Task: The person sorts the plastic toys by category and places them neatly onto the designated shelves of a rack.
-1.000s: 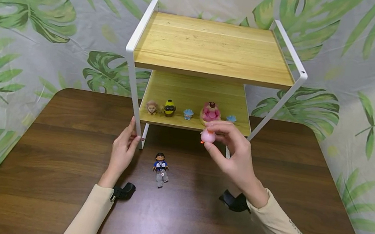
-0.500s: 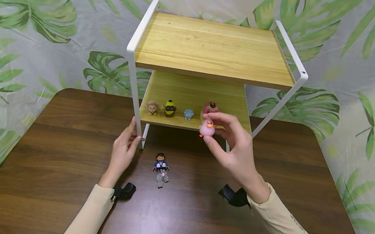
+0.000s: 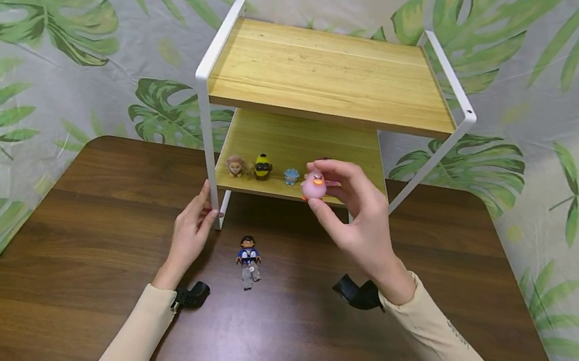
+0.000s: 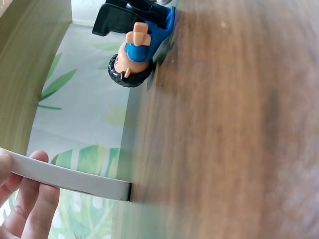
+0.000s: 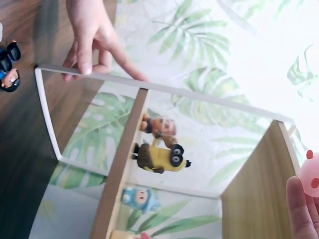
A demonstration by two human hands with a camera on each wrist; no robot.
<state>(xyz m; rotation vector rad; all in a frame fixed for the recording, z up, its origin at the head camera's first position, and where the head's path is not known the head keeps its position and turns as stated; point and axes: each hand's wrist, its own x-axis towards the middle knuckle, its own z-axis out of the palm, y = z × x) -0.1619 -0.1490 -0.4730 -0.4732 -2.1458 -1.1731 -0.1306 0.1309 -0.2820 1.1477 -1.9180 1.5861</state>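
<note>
The right hand (image 3: 359, 216) pinches the duck (image 3: 314, 185), index finger above, thumb below near its feet; the duck is upright, seen against the front of the lower board (image 3: 301, 138), beside the blue figure (image 3: 291, 176). A light, level grip, clear of this neighbour, probably serves best. The right forearm slants inward; the left hand (image 3: 189, 234) grips the post (image 3: 208, 137).

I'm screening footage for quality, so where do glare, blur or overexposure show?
Head view: pale glare on the near tabletop, though the pink duck looks fairly clear; left wrist view: tabletop blurred, most plainly toward the right edge; right wrist view: the leafy backdrop washed out nearly white at upper right.
</note>
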